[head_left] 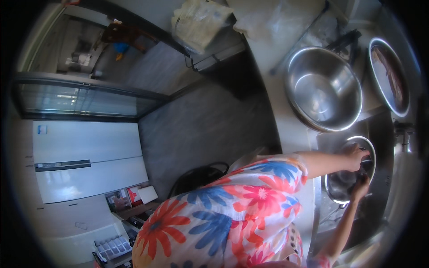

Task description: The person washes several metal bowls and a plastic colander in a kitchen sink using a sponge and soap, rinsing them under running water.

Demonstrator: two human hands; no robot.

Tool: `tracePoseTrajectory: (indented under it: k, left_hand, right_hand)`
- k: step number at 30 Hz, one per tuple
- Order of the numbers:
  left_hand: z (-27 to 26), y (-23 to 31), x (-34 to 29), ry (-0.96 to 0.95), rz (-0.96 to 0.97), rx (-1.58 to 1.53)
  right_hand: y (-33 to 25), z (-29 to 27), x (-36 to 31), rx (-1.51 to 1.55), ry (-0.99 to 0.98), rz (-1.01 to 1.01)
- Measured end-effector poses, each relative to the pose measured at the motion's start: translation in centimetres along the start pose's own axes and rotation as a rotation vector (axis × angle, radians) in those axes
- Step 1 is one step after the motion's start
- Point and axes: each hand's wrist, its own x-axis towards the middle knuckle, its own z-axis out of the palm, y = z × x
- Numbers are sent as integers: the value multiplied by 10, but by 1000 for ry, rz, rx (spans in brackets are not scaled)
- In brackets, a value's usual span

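A round metal bowl (336,190) with a bright rim sits in the sink (382,187), and both of my hands are at it. My left hand (359,157) reaches over its upper part, fingers curled around a dark object (367,164) too small and blurred to name. At the side of the bowl, my right hand (361,187) comes up with bent fingers close to the same dark object. What the fingertips touch is partly hidden. The bowl's inside looks dark and wet, its contents unclear.
A large steel basin (324,87) stands on the counter (286,107) beside the sink. Beyond it is an oval white-rimmed dish (379,87) with brownish pieces. A faucet (405,138) rises behind the sink. Clear plastic bags (272,18) lie on the counter; a white refrigerator (89,147) stands at left.
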Motion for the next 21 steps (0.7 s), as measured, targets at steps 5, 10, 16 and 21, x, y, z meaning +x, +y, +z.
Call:
tracePoseTrajectory:
  k: [5, 10, 16, 21]
  left_hand:
    - [-14, 26, -15, -52, 122, 259]
    - [-5, 40, -18, -82, 211, 288]
    - [-4, 76, -23, 29, 419, 86]
    - [30, 66, -9, 277, 917, 146]
  right_hand:
    - [-110, -53, -14, -101, 420, -398]
    - [-32, -40, 10, 435, 197, 140]
    - [45, -8, -26, 1288, -17, 702]
    - [-16, 19, -46, 1168, -506, 668]
